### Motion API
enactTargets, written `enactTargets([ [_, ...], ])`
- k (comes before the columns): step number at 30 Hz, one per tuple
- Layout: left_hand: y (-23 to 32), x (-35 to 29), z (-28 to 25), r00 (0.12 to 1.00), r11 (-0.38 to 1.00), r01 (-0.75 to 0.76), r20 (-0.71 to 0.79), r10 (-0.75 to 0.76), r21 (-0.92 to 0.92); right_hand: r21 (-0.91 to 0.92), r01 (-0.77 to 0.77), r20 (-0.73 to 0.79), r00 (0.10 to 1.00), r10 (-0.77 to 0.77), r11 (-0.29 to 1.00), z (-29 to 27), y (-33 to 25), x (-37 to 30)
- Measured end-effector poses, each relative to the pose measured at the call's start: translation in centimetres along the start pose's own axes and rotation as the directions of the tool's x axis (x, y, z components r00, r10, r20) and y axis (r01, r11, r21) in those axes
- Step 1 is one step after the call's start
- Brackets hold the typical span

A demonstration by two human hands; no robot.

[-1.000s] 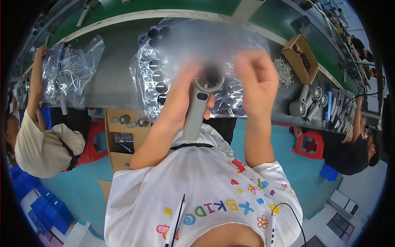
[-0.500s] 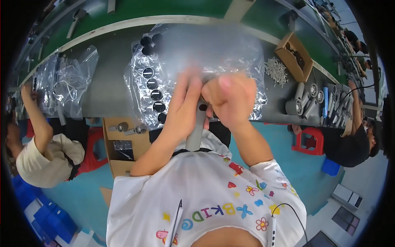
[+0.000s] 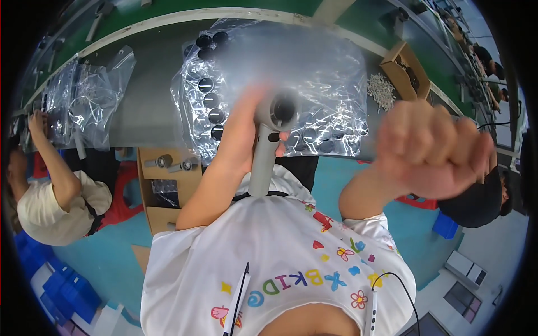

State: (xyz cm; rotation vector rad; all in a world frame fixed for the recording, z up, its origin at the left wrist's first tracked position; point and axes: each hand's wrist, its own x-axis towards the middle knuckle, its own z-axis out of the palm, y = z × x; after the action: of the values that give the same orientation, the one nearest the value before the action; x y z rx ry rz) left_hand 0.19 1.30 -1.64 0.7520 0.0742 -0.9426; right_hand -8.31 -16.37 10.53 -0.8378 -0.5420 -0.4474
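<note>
My left hand (image 3: 238, 131) is wrapped around a grey hair dryer housing (image 3: 262, 168), which I hold in front of my chest. Its round, dark opening faces up and its handle points toward my body. On the handle, near the head, is a dark oval hole. Well off to the right, my right hand (image 3: 434, 148) is raised with the fingers curled in; anything inside them is hidden. Beyond the housing lies clear plastic bagging (image 3: 330, 95) on the dark bench, with a column of round black caps (image 3: 206, 85) along its left side.
An open cardboard box (image 3: 417, 84) and a pile of small pale pieces (image 3: 381, 92) lie at the right. Clear bags (image 3: 95, 106) cover the left bench. A carton (image 3: 193, 201) holding grey housings stands below the bench edge. Co-workers sit on both sides.
My right hand has left the top of the hair dryer housing and swung right, its fingers curled. The housing's round opening, covered before, now shows. My left hand keeps its grip.
</note>
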Motion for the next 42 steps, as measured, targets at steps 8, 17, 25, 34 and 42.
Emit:
enactTargets([
  [8,0.6,-1.3,2.6,0.994,0.982,-0.095,0.06,0.087,0.162,-0.798,-0.561,-0.551,0.827,0.111,0.218,-2.4,9.0,-7.7],
  [17,1.0,-0.8,1.9,0.977,0.957,-0.193,-0.049,0.208,0.217,-0.186,0.011,-0.097,0.995,-0.029,0.983,-0.1,6.9,-2.7],
  [25,-1.5,1.1,0.1,0.962,0.935,-0.249,-0.043,0.268,0.252,-0.131,-0.061,-0.137,0.99,0.043,0.99,-3.7,10.2,-8.2],
  [34,1.2,0.2,1.3,0.997,0.997,-0.011,0.076,0.005,0.076,-0.245,0.039,-0.197,0.976,-0.089,0.969,-0.5,6.2,-3.5],
  [42,4.6,2.6,-1.0,0.971,0.949,-0.193,0.188,0.147,0.251,-0.513,-0.13,-0.513,0.839,-0.181,0.849,-6.3,2.6,-7.5],
])
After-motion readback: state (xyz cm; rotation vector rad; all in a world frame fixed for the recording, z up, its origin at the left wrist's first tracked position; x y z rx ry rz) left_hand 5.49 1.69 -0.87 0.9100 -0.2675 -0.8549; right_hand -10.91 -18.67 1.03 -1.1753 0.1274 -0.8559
